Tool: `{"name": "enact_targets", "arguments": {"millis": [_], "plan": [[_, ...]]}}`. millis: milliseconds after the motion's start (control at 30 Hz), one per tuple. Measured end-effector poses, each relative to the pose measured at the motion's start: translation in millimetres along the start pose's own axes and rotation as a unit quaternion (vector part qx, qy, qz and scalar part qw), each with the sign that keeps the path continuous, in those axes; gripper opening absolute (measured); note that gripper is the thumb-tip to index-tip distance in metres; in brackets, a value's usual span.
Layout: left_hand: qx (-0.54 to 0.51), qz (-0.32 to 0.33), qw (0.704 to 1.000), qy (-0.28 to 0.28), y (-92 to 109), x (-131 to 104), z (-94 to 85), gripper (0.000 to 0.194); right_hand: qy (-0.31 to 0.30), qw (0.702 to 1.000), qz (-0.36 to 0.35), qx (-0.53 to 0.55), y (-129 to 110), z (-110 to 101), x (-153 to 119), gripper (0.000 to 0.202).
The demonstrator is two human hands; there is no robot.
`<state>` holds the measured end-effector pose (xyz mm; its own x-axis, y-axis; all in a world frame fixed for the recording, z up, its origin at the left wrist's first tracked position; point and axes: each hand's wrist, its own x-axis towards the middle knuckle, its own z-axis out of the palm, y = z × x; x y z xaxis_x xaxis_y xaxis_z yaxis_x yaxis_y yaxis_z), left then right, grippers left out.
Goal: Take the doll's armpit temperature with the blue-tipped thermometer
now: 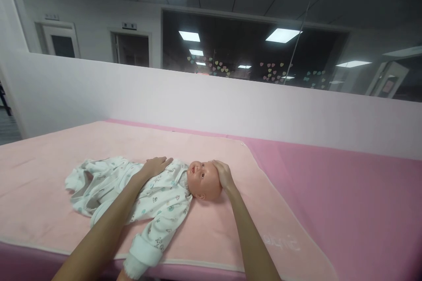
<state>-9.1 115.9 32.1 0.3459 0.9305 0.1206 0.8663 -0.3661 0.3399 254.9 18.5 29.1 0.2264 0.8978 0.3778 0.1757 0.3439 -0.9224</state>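
A baby doll [205, 184] lies on its back, its head toward the right. It wears a white patterned sleepsuit [154, 199], and one sleeve hangs over the near edge with a bit of the doll's arm showing below the cuff. My left hand [157, 167] rests flat on the doll's chest, fingers stretched out. Against the top of the doll's head lies my right hand [224, 174], its fingers extended along the far side of the head. Neither hand grips anything. My left forearm crosses over the sleepsuit and hides part of it.
Under the doll is a pale pink mat [211, 237] with a white-stitched edge, spread on a darker pink surface [356, 193]. A low white wall [231, 105] stands behind. Beyond it are a dark window [231, 48] with heart stickers and doorways.
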Motion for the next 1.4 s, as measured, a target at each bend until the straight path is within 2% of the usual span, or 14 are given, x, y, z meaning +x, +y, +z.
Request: {"name": "enact_targets", "arguments": {"millis": [267,467,833,1000,1167,1333,1400], "plan": [[0.006,-0.004,1.0,0.0,1.5,-1.2,-0.4,0.056,0.034,0.999,0.01,0.04,4.6,0.1,3.2,0.034],[0.026,-0.002,1.0,0.005,2.1,-1.8,-0.3,0.058,0.004,0.998,0.016,0.058,6.3,0.1,2.3,0.033],[0.022,-0.006,1.0,-0.001,3.1,-1.8,-1.4,0.057,0.01,0.997,0.012,0.078,8.0,0.7,4.1,0.032],[0.022,-0.005,1.0,-0.001,3.7,-3.3,-2.2,0.056,0.037,0.996,0.008,0.082,8.5,0.7,5.2,0.033],[0.021,-0.002,1.0,0.004,2.9,-2.8,-1.6,0.055,0.018,0.996,0.016,0.082,7.0,1.0,3.2,0.028],[0.017,0.0,1.0,0.007,2.5,-2.8,-0.9,0.055,0.1,0.991,0.007,0.091,0.5,2.7,-2.4,0.029],[0.015,0.002,1.0,0.008,2.7,-3.3,-1.1,0.055,0.109,0.989,0.005,0.096,-2.8,4.0,-4.5,0.027]]}}
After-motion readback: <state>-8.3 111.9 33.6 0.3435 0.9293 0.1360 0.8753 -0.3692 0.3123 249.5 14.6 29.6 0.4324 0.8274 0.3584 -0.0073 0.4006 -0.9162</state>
